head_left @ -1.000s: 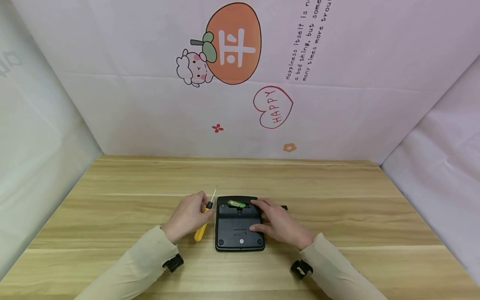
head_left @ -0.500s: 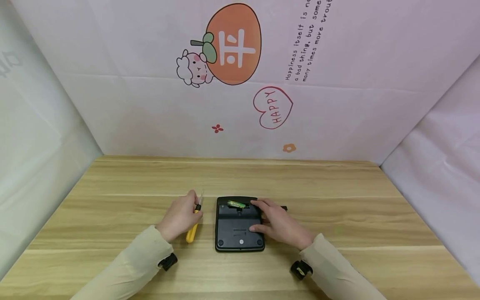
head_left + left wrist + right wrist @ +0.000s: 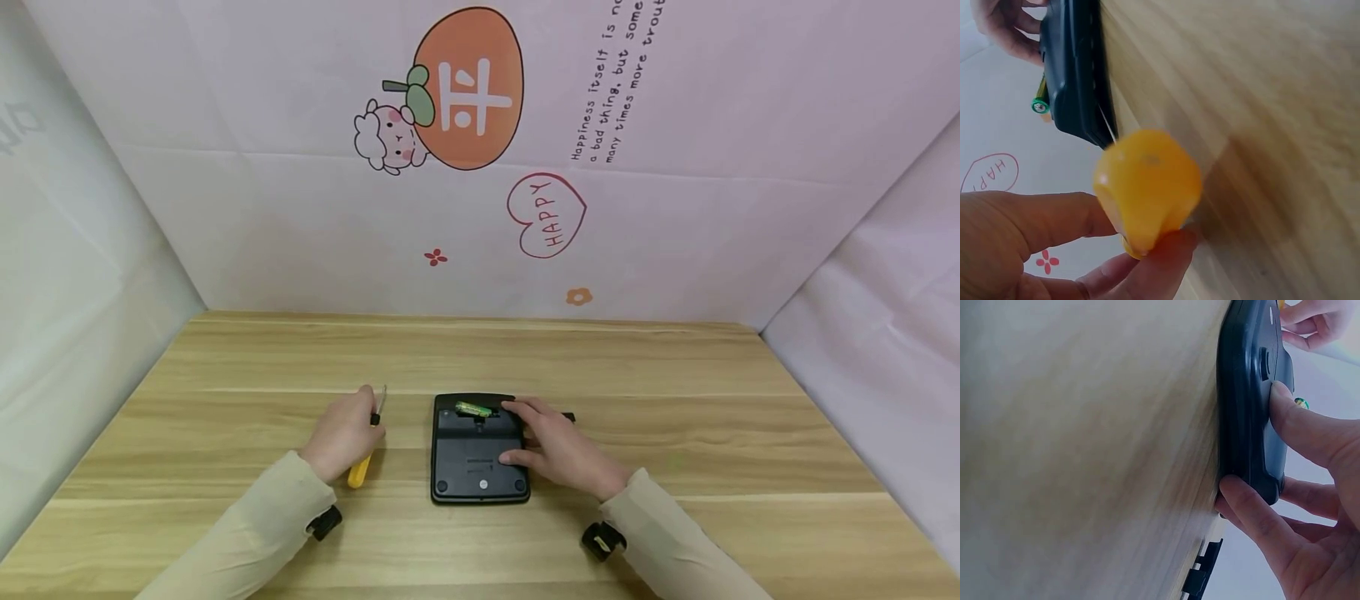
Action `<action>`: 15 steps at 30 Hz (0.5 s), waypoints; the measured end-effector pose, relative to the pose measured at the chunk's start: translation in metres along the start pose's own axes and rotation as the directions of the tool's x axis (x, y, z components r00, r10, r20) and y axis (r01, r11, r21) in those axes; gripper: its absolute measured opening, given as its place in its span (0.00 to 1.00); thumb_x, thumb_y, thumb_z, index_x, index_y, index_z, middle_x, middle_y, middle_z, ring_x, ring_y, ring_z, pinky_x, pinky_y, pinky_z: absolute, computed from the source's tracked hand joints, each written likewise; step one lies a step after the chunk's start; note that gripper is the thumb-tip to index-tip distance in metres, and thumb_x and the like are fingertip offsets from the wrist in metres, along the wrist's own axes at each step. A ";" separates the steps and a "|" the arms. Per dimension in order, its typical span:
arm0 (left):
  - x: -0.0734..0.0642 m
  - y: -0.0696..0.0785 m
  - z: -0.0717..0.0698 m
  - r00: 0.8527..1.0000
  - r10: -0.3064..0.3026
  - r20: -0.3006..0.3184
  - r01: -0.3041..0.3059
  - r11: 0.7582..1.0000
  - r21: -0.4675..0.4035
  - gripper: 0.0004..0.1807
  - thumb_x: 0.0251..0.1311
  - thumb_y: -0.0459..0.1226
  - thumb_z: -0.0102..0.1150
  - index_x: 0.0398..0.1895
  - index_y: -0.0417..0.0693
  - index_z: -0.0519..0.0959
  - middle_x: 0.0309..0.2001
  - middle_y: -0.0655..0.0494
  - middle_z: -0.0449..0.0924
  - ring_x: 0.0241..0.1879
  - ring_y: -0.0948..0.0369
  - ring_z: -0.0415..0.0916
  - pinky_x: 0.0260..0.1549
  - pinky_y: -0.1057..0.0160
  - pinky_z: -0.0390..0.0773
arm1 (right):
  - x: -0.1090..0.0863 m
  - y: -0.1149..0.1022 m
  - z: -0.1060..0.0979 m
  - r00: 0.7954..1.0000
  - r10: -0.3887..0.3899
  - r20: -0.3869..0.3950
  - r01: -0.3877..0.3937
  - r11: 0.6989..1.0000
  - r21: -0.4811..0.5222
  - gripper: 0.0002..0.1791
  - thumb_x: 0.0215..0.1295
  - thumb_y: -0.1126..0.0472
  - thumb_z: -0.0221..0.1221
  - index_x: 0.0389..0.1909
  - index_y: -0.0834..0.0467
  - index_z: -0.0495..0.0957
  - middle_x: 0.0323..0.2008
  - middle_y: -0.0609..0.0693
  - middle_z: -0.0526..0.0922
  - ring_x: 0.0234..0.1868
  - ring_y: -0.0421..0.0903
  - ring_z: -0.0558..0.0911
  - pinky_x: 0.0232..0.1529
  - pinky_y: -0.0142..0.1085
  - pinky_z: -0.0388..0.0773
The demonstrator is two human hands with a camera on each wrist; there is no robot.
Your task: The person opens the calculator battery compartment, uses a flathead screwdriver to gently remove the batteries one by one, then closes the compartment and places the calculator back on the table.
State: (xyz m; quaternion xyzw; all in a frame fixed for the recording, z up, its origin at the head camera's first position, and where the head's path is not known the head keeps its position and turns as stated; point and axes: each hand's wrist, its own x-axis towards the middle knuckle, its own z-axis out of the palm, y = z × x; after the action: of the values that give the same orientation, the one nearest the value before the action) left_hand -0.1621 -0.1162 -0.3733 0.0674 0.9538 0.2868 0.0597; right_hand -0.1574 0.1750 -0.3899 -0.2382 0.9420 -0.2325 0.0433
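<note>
Head view: left hand (image 3: pixel 341 435) pinches yellow screwdriver (image 3: pixel 360 472), tip toward 12 to 1 o'clock, apart from black device (image 3: pixel 476 479) at its 3 o'clock. Device lies on wooden table (image 3: pixel 675 550). Green battery (image 3: pixel 473 409) sits tilted at device's 12 o'clock end. Right hand (image 3: pixel 566 454) grips 3 o'clock edge, thumb on top. Small black part (image 3: pixel 1202 575) at device's 2 o'clock.

I see a small screened-off work spot: a wood-grain table (image 3: pixel 675 383) with pale sheets (image 3: pixel 90 217) behind it and on both sides. The back sheet (image 3: pixel 315 242) bears a cartoon sheep (image 3: pixel 382 137), a red heart (image 3: pixel 547 215) and English lettering (image 3: pixel 618 92). Whether this is in a home, office or lab, I can't tell.
</note>
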 end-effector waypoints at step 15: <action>0.002 -0.005 0.002 0.999 0.036 -0.040 -0.034 0.998 0.044 0.06 0.50 0.23 0.55 0.25 0.36 0.69 0.19 0.51 0.68 0.15 0.60 0.66 0.14 0.66 0.66 | 0.001 0.000 0.000 1.000 0.004 -0.005 -0.004 1.000 -0.009 0.37 0.59 0.51 0.66 0.66 0.61 0.66 0.62 0.62 0.70 0.57 0.56 0.76 0.52 0.46 0.76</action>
State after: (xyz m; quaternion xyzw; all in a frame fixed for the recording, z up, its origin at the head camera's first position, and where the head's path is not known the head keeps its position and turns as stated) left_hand -0.1638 -0.1193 -0.3782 0.0795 0.9595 0.2682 0.0336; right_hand -0.1581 0.1750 -0.3900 -0.2358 0.9436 -0.2290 0.0403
